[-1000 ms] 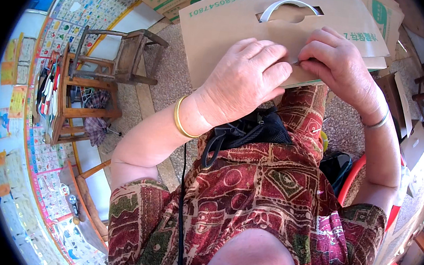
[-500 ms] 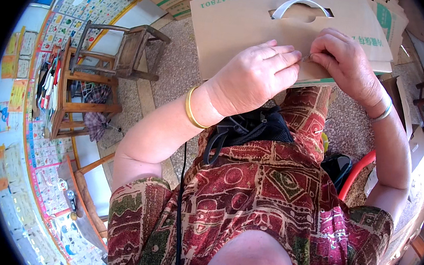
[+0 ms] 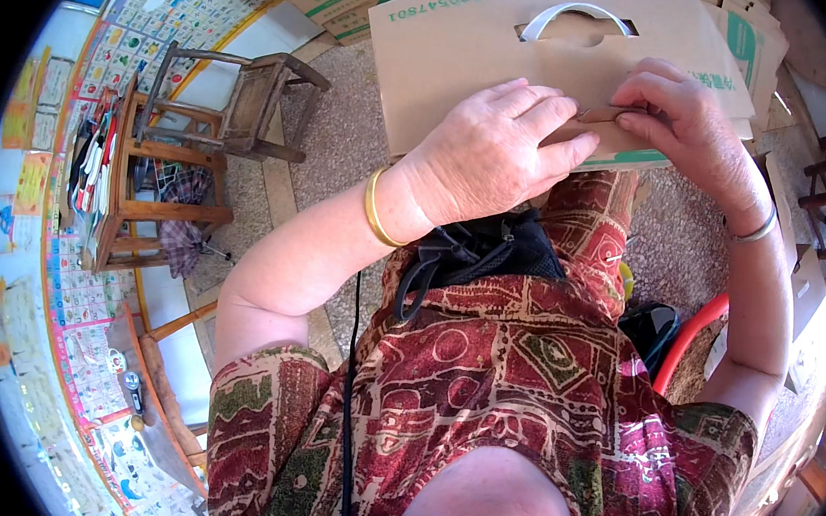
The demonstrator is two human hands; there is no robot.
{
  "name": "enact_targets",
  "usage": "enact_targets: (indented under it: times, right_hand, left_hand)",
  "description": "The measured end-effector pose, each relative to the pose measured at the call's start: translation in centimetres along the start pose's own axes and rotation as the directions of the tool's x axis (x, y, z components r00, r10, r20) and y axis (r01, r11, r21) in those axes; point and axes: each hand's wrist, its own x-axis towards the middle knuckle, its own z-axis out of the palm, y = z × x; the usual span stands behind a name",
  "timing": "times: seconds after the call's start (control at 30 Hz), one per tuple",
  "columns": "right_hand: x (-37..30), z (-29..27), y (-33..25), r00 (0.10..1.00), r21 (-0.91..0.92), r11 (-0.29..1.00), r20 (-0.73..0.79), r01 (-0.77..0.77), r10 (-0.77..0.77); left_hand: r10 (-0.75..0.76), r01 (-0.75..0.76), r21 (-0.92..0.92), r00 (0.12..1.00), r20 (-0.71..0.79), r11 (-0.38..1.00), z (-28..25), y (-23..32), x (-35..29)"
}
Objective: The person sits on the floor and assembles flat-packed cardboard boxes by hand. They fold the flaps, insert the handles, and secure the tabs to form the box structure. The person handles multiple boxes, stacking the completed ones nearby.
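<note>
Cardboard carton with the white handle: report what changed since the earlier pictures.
The right hand has shifted rightward across the carton, widening its gap from the left hand; a brown cardboard flap now shows between them, its hold unclear. The left hand stays over the carton; the white handle stays in its slot.

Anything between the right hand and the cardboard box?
Nothing visible. The right hand is at the cardboard box, by what looks like a small flap in its face. The left hand is beside it, not between; the white handle sits farther up.
</note>
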Motion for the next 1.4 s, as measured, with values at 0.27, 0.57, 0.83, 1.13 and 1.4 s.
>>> enact_targets:
  times: [0.27,0.57,0.83,1.13,1.4]
  right_hand:
    - [0.0,1.7,0.2,0.953,-0.099,0.99,-0.276,0.104,-0.128]
    - [0.0,2.5,-1.2,0.965,-0.09,0.994,-0.248,0.068,-0.089]
    - [-1.5,2.8,-1.6,0.961,-0.144,0.975,-0.197,0.168,-0.195]
    - [-2.9,4.9,-1.3,0.902,-0.474,0.835,-0.17,0.277,-0.396]
    - [-3.4,4.0,-1.9,0.958,-0.461,0.874,-0.148,0.151,-0.244]
  left_hand:
    - [0.036,-0.036,0.023,0.999,0.016,0.999,-0.9,-2.1,0.9]
    - [-0.017,0.019,-0.214,1.0,0.011,0.977,-1.4,-3.9,0.5]
    - [-0.055,0.053,-0.208,0.998,-0.002,0.977,-0.8,-3.1,-0.6]
    - [0.045,-0.043,-0.117,0.999,0.017,0.992,0.2,-3.1,-1.2]
    - [0.082,-0.081,-0.103,0.997,-0.002,0.991,0.9,-4.1,-0.7]
